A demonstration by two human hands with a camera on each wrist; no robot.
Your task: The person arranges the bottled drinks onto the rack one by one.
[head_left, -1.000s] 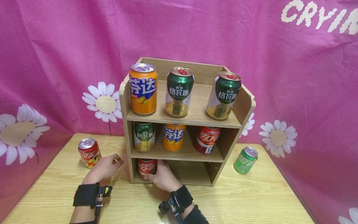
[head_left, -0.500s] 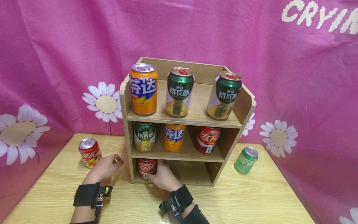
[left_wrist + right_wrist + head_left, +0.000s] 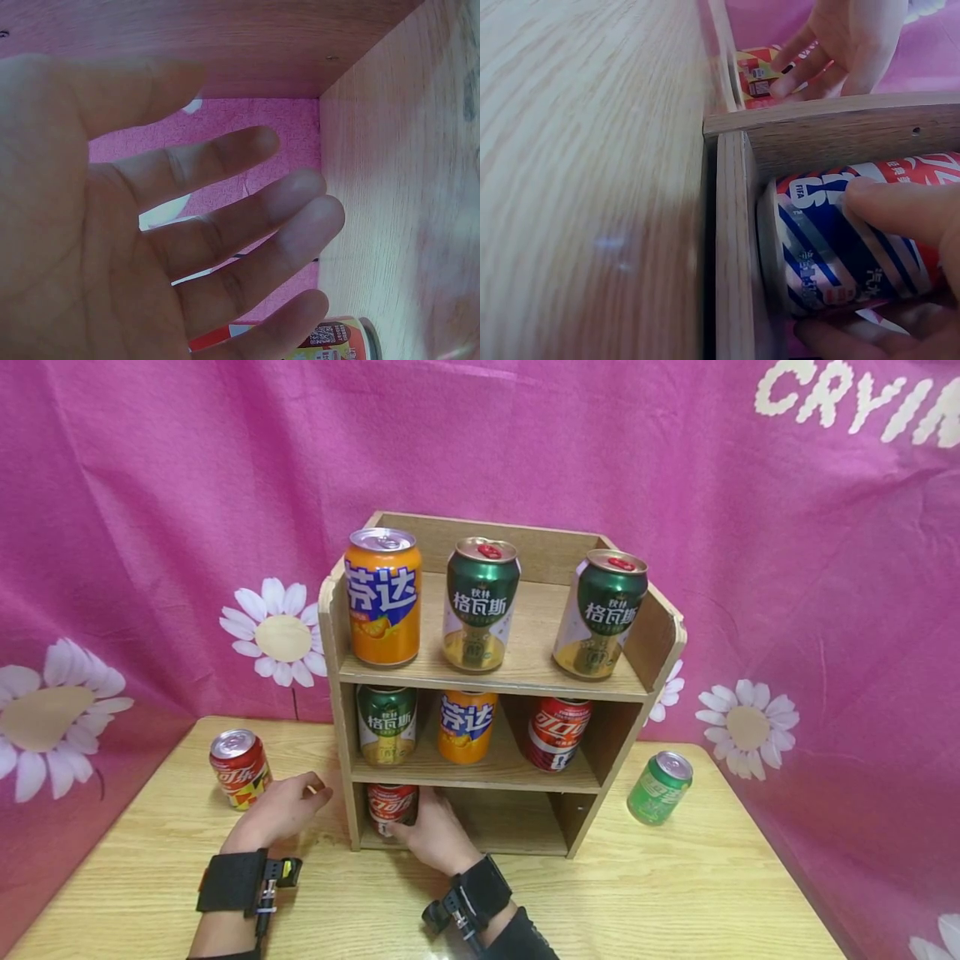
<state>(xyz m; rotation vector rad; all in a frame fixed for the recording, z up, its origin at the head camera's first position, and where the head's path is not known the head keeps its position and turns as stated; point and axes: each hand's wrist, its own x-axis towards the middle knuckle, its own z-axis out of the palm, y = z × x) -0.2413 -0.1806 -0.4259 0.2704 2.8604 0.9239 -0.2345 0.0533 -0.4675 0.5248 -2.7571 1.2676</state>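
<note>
On the bottom shelf, at its left end, stands a red cola can (image 3: 392, 806). My right hand (image 3: 438, 837) grips it from the right side, thumb across the front. In the right wrist view the can (image 3: 840, 240) shows a blue striped panel under the thumb, with other fingers behind it. My left hand (image 3: 277, 814) hovers left of the shelf unit, beside another red cola can (image 3: 238, 768) on the table. In the left wrist view the fingers of the left hand (image 3: 150, 217) are spread and relaxed, holding nothing.
The small wooden shelf unit (image 3: 495, 681) holds an orange soda can (image 3: 384, 602) and two green-gold cans on top. Its middle shelf carries a green-gold can, an orange can (image 3: 467, 731) and a red can (image 3: 558, 735). A light green can (image 3: 658, 789) stands right on the table.
My right hand and the cola can in it have shifted very slightly left on the bottom shelf. The left hand stays where it was.
</note>
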